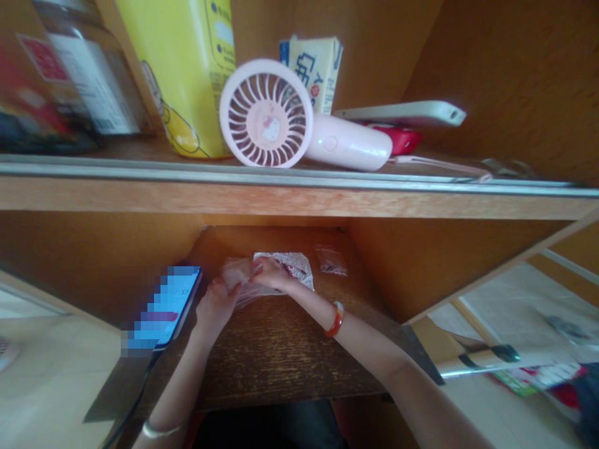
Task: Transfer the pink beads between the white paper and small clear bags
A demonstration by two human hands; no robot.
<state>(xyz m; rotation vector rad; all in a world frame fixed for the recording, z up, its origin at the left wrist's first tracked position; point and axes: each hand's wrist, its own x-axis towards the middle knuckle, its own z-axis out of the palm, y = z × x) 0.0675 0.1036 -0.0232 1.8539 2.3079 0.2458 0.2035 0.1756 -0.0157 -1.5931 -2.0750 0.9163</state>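
My left hand (218, 304) is closed, pinching the near edge of a clear plastic bag (236, 269). The fingertips of my right hand (271, 274) are pressed together at the same bag's right side, close to the left fingers. Beneath and behind my right hand lies a crinkled silvery sheet (304, 274) with small dark reddish bits on it, too small to name. A small clear bag (331, 260) with something dark inside rests to the right of the sheet. My right hand partly covers the sheet, and the bag's contents cannot be made out.
A lit phone (173, 305) with a cable lies at the left of the wooden desk (262, 355). Over the desk, a shelf (281, 198) carries a pink handheld fan (266, 115), a yellow container (187, 75), a carton (318, 65), a jar (93, 81) and a white device (407, 112).
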